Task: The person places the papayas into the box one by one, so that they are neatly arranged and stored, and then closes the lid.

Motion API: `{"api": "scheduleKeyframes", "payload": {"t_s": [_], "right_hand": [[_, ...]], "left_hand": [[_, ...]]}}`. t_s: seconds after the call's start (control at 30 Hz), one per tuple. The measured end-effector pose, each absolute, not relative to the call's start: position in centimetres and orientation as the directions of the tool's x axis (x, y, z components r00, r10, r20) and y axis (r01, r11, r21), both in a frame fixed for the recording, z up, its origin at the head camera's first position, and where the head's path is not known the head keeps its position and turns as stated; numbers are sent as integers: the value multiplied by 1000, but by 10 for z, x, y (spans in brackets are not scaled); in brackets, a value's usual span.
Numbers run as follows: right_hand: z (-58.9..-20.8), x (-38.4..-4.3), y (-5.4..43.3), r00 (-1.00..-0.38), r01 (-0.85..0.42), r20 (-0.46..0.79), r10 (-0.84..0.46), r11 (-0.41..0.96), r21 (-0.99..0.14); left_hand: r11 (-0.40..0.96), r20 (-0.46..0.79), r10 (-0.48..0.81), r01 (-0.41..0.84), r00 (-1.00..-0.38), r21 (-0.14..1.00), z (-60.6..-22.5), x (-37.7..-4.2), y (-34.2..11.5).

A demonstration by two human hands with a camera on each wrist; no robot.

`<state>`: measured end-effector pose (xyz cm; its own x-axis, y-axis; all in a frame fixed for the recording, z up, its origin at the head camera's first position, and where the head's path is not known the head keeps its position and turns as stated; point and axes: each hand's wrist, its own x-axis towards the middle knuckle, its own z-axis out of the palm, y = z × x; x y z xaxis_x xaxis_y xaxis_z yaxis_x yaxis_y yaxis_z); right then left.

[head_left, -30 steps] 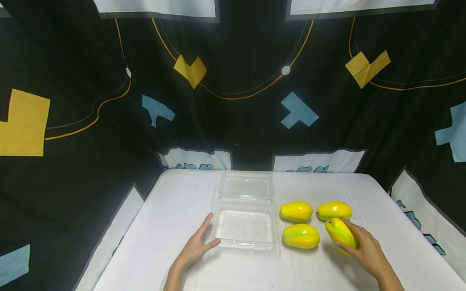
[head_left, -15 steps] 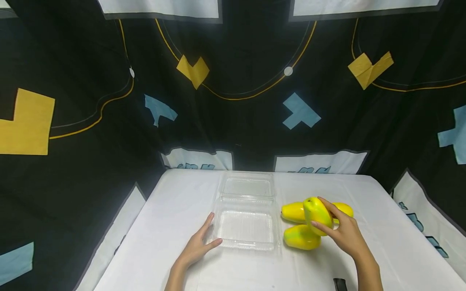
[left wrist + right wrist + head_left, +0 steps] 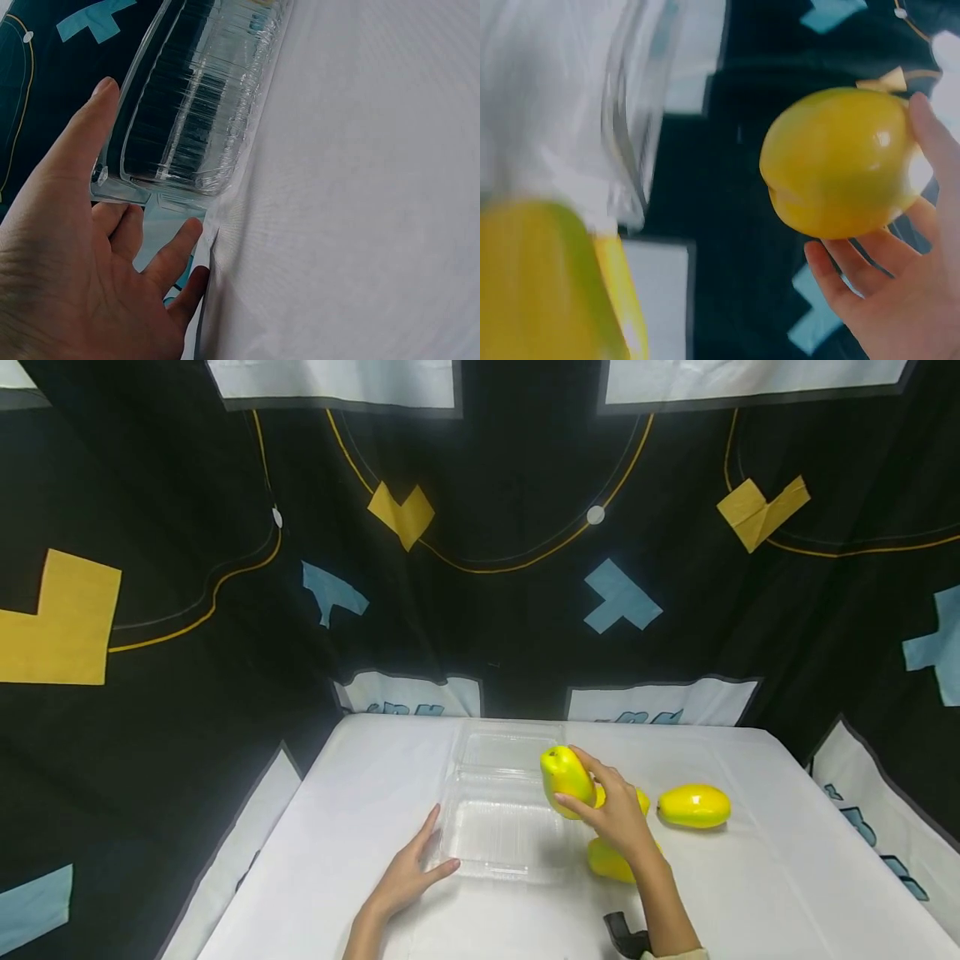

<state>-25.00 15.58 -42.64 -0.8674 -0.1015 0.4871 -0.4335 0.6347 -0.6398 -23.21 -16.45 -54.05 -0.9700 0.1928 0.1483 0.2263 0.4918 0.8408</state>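
In the head view my right hand [image 3: 617, 814] pinches a yellow-green papaya [image 3: 564, 777] between thumb and fingers, above the right side of a clear plastic clamshell container [image 3: 487, 837]. The container lies opened flat, its lid [image 3: 498, 749] folded to the far side. My left hand [image 3: 405, 878] is beside the near tray's left edge, fingers extended and thumb spread at the front corner. In the left wrist view, its fingers are close outside the container's wall [image 3: 187, 112]. The right wrist view shows the held papaya [image 3: 840, 161] lifted, with fingers under and around one end.
One papaya [image 3: 694, 807] lies to the right on the white table [image 3: 765, 868]. Two more, a near papaya [image 3: 609, 862] and a far papaya [image 3: 642, 802], are partly hidden behind my right hand and forearm. A dark patterned curtain [image 3: 480, 627] hangs behind the table.
My right hand has lifted the papaya from the right front of the group and carried it left, over the other papayas, to the container. The left hand stays at the container's edge.
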Motion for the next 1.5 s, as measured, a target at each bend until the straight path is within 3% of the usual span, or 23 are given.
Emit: {"api": "scheduleKeyframes", "payload": {"t_s": [0.17,0.4,0.63,1.0,1.27,1.5], "right_hand": [[-436,-263,120,-853,-460,512,-98,604,-651],[-456,-282,82,-807,-521,571,-150,637,-568],[-474,-298,57,-807,-550,540,-239,637,-540],[-490,-312,40,-796,-582,509,-329,647,-493],[-504,-316,35,-797,-576,489,-354,690,-438],[-509,-317,31,-779,-592,513,-361,693,-411]], "left_hand": [[498,154,185,227,-971,837,-540,-231,-164],[489,141,195,221,-971,844,-539,-231,-164],[483,148,215,237,-965,843,-539,-230,-167],[481,128,207,214,-970,850,-537,-230,-166],[438,134,207,214,-969,873,-516,-218,-160],[464,123,210,210,-970,860,-533,-227,-165]]}}
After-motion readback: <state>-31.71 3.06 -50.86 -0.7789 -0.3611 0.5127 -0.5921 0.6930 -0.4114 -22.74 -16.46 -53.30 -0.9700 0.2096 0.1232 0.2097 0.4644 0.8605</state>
